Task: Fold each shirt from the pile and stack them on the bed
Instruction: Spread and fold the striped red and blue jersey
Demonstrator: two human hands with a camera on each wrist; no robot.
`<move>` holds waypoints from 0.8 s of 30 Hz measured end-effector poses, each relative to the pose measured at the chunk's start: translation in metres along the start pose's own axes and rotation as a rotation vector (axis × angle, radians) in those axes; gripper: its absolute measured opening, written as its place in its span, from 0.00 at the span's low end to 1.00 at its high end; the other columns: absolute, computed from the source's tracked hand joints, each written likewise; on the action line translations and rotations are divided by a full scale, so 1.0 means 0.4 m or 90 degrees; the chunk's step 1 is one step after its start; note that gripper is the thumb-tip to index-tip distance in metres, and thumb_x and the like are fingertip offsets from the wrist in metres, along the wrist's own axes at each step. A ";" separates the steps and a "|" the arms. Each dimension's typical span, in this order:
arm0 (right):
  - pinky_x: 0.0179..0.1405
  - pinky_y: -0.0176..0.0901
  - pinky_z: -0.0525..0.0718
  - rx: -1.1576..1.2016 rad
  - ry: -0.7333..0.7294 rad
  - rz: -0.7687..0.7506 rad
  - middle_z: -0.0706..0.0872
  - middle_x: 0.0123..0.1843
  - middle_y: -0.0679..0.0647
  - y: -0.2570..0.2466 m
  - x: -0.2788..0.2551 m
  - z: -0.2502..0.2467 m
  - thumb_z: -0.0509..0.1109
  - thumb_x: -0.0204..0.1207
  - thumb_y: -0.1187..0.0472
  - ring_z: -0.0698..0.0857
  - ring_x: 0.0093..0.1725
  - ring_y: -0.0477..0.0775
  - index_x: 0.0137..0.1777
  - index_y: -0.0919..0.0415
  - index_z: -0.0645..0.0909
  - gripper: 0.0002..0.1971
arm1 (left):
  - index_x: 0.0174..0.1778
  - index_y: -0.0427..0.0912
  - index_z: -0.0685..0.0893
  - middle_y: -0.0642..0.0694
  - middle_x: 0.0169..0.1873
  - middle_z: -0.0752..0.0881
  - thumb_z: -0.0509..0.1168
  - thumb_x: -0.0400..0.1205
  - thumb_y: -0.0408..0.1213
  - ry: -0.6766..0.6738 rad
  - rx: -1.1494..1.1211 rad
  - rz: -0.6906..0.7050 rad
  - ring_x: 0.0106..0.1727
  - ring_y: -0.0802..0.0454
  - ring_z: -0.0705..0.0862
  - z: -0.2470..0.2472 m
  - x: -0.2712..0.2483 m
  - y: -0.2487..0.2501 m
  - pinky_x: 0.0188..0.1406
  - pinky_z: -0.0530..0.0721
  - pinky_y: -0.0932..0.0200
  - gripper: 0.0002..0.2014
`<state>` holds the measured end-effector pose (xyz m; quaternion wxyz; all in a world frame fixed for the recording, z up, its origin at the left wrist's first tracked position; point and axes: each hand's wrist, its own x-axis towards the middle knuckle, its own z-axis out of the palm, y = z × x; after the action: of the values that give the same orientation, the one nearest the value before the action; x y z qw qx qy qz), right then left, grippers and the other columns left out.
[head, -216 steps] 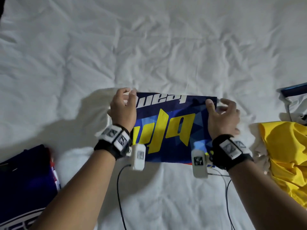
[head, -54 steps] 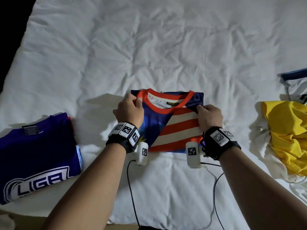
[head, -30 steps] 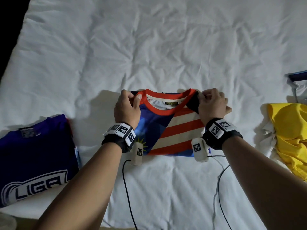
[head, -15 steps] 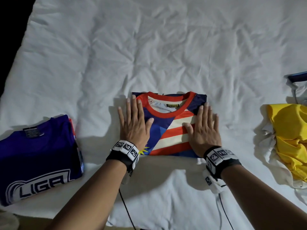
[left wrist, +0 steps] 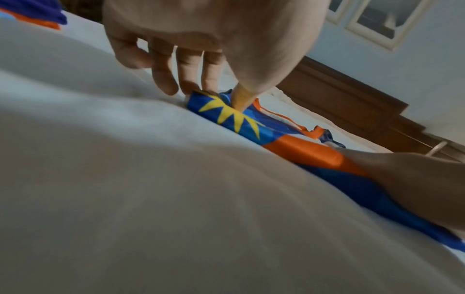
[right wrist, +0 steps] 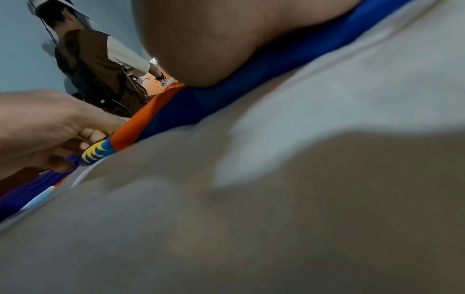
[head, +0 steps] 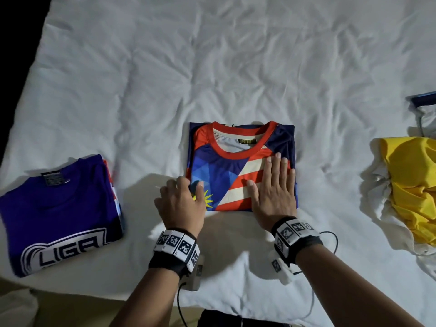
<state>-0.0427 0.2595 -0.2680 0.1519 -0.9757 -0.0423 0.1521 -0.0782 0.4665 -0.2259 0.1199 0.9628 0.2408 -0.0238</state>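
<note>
Thumb and fingers of the left hand [head: 180,204] pinch the folded jersey [head: 238,171] at its near-left corner, seemingly sliding under; the right hand [head: 273,194] presses flat, fingers straight. Better to lift level, carrying it left onto the purple shirt [head: 56,208].

A folded shirt [head: 226,171] lies mid-bed [head: 236,67]. The right hand [head: 273,190] lies flat on its right half; the left hand [head: 181,204] pinches its near left corner. A folded stack [head: 56,208] sits to the left, apart. An unfolded pile [head: 410,190] lies at the right edge.
</note>
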 end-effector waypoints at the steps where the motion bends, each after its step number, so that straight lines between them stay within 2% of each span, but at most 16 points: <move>1: 0.89 0.60 0.39 -0.004 -0.002 0.002 0.38 0.92 0.59 -0.002 0.000 -0.001 0.40 0.88 0.36 0.36 0.90 0.60 0.91 0.63 0.43 0.40 | 0.44 0.41 0.82 0.36 0.40 0.84 0.72 0.82 0.48 -0.016 -0.034 -0.039 0.46 0.30 0.83 0.002 -0.008 -0.001 0.41 0.78 0.40 0.14; 5: 0.88 0.58 0.35 -0.008 -0.011 0.009 0.36 0.91 0.59 -0.008 0.000 -0.005 0.38 0.88 0.36 0.34 0.90 0.59 0.91 0.62 0.40 0.40 | 0.46 0.38 0.84 0.34 0.45 0.87 0.69 0.85 0.41 -0.039 -0.122 -0.129 0.52 0.30 0.83 0.012 -0.002 0.015 0.48 0.77 0.39 0.09; 9: 0.88 0.54 0.32 0.013 0.010 -0.004 0.37 0.91 0.58 -0.008 0.000 -0.005 0.37 0.87 0.35 0.35 0.90 0.59 0.91 0.62 0.42 0.40 | 0.46 0.45 0.77 0.34 0.44 0.89 0.62 0.89 0.41 -0.023 -0.191 -0.211 0.51 0.31 0.83 0.002 0.017 0.031 0.54 0.68 0.44 0.08; 11: 0.88 0.56 0.35 0.027 0.027 -0.011 0.41 0.92 0.60 -0.004 -0.005 -0.007 0.40 0.89 0.38 0.39 0.91 0.60 0.91 0.63 0.46 0.38 | 0.48 0.44 0.79 0.36 0.46 0.90 0.62 0.90 0.42 -0.028 -0.239 -0.267 0.52 0.32 0.84 0.006 0.015 0.025 0.56 0.69 0.44 0.08; 12: 0.89 0.58 0.39 0.039 0.050 -0.011 0.46 0.92 0.62 0.001 -0.010 -0.010 0.44 0.89 0.42 0.44 0.91 0.62 0.90 0.65 0.52 0.36 | 0.48 0.43 0.81 0.38 0.47 0.90 0.63 0.89 0.43 -0.024 -0.261 -0.279 0.54 0.32 0.84 0.011 0.013 0.019 0.57 0.71 0.44 0.08; 14: 0.87 0.63 0.50 0.076 0.119 0.025 0.62 0.88 0.63 0.015 -0.027 -0.026 0.57 0.86 0.51 0.59 0.87 0.65 0.85 0.64 0.65 0.30 | 0.49 0.43 0.83 0.41 0.47 0.90 0.67 0.86 0.46 0.009 -0.285 -0.251 0.54 0.33 0.85 0.014 0.008 0.008 0.55 0.76 0.42 0.09; 16: 0.79 0.63 0.60 0.109 0.183 0.118 0.73 0.77 0.60 0.026 -0.051 -0.042 0.66 0.82 0.54 0.69 0.74 0.66 0.77 0.60 0.73 0.24 | 0.48 0.43 0.84 0.42 0.47 0.87 0.69 0.84 0.50 0.024 -0.255 -0.200 0.54 0.35 0.84 0.013 -0.002 -0.002 0.53 0.79 0.41 0.13; 17: 0.74 0.63 0.63 0.125 0.195 0.174 0.75 0.72 0.60 0.032 -0.063 -0.048 0.69 0.82 0.55 0.70 0.69 0.65 0.74 0.59 0.75 0.22 | 0.48 0.43 0.85 0.41 0.47 0.87 0.70 0.83 0.52 0.019 -0.225 -0.182 0.53 0.35 0.84 0.012 -0.008 -0.006 0.51 0.79 0.41 0.14; 19: 0.69 0.62 0.66 0.174 0.184 0.259 0.76 0.68 0.61 0.044 -0.076 -0.052 0.71 0.82 0.53 0.72 0.66 0.66 0.70 0.59 0.77 0.20 | 0.45 0.41 0.87 0.38 0.44 0.86 0.71 0.83 0.47 0.009 -0.167 -0.140 0.49 0.32 0.84 0.013 -0.015 -0.012 0.45 0.79 0.40 0.12; 22: 0.65 0.62 0.72 0.253 0.176 0.270 0.80 0.62 0.61 0.060 -0.077 -0.050 0.72 0.83 0.55 0.77 0.62 0.68 0.62 0.60 0.83 0.12 | 0.38 0.38 0.87 0.36 0.38 0.86 0.70 0.81 0.39 0.005 -0.084 -0.063 0.42 0.30 0.83 0.020 -0.016 -0.015 0.38 0.76 0.42 0.09; 24: 0.62 0.64 0.76 0.286 0.199 0.260 0.84 0.56 0.59 0.064 -0.068 -0.058 0.72 0.83 0.60 0.80 0.59 0.68 0.55 0.61 0.84 0.06 | 0.37 0.39 0.88 0.36 0.37 0.88 0.68 0.80 0.37 0.032 -0.107 -0.073 0.42 0.30 0.83 0.022 -0.003 -0.021 0.39 0.75 0.43 0.08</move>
<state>-0.0605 0.2250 -0.2474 0.3339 -0.9178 0.2120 0.0336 -0.0832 0.4711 -0.2363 0.1924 0.9343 0.2998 0.0134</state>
